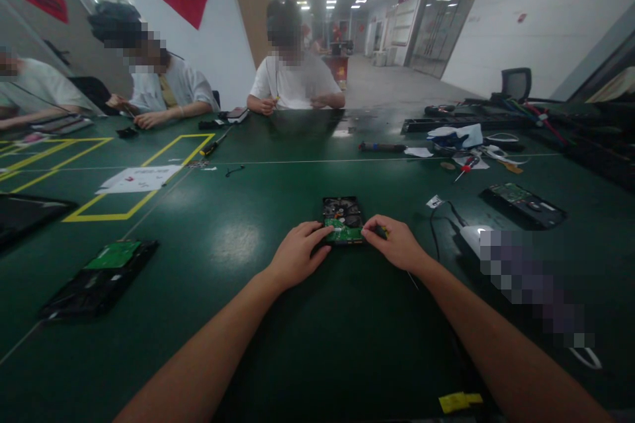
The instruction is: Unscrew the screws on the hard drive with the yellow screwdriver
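A hard drive (341, 206) lies on the green table in front of me, its green circuit board (342, 232) facing up on the near half. My left hand (300, 252) steadies it from the left, index finger on the board and thumb by the near left corner. At the board's right edge, the thumb and fingers of my right hand (394, 241) are pinched together; whether a small part is between them I cannot tell. A screwdriver (381, 231) with a yellow and dark handle is tucked in that hand, its thin shaft pointing back towards me.
Other drives with green boards lie at left (112, 256) and right (526, 205). A white, partly blurred device (471, 238) with a cable is by my right forearm. Tools (381, 147) and cables (540, 115) lie further back. Several people (292, 82) sit across the table.
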Demonstrator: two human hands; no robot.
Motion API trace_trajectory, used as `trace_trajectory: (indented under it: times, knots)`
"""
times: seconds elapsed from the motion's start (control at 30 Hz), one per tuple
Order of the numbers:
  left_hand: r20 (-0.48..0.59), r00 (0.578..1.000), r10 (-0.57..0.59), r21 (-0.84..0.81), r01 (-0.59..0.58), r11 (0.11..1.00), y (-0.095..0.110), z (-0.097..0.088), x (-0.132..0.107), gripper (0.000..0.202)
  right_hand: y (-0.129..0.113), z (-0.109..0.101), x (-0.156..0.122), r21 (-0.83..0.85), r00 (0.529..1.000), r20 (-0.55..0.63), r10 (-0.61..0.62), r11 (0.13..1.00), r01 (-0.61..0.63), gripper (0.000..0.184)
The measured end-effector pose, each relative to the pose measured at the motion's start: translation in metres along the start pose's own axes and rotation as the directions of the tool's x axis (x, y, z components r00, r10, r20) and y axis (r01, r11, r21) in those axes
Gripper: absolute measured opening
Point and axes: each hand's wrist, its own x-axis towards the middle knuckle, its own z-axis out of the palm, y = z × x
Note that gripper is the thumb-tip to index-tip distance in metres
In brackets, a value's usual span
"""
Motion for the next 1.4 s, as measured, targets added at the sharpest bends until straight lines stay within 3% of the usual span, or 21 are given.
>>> trace_trajectory:
  times: [0.27,0.47,0.63,0.8,0.93,1.07,1.27,1.4]
  knots:
    - [0.002,1.0,-0.002,0.004,0.002,1.0,0.001,-0.001,0.0,0.047,0.003,-0.004,0.0,0.055,0.999,-0.029,0.045,0.998,-0.043,0.014]
    - [-0.01,1.0,0.013,-0.007,-0.013,1.0,0.0,0.0,0.0,0.047,0.016,-0.004,0.002,0.31,0.979,-0.05,0.196,0.935,-0.171,0.036]
    - [-0.005,1.0,0.011,-0.003,-0.011,1.0,-0.002,0.002,0.0,0.051,0.023,-0.008,0.004,0.419,0.933,-0.286,0.217,0.904,-0.083,0.048]
    - [-0.001,1.0,0.012,-0.003,-0.012,1.0,-0.002,0.001,0.0,0.048,0.009,-0.015,0.0,0.309,0.856,-0.505,0.109,0.949,0.061,0.052]
    - [0.001,1.0,0.003,0.005,-0.003,1.0,-0.001,0.001,0.0,0.049,-0.001,-0.014,-0.004,0.197,0.81,-0.586,-0.014,0.967,0.16,0.051]
    - [-0.003,1.0,-0.013,0.0,0.013,1.0,0.0,0.001,0.0,0.048,-0.003,-0.015,-0.005,0.095,0.852,-0.517,-0.076,0.985,0.146,0.051]
    - [-0.007,1.0,-0.025,-0.014,0.025,1.0,0.003,0.0,0.002,0.047,-0.004,-0.024,-0.006,-0.156,0.895,-0.438,-0.09,0.988,0.023,0.054]
    - [-0.011,0.999,-0.044,-0.013,0.044,0.999,0.004,0.001,0.004,0.045,-0.006,-0.021,-0.006,-0.192,0.865,-0.488,-0.116,0.981,0.023,0.056]
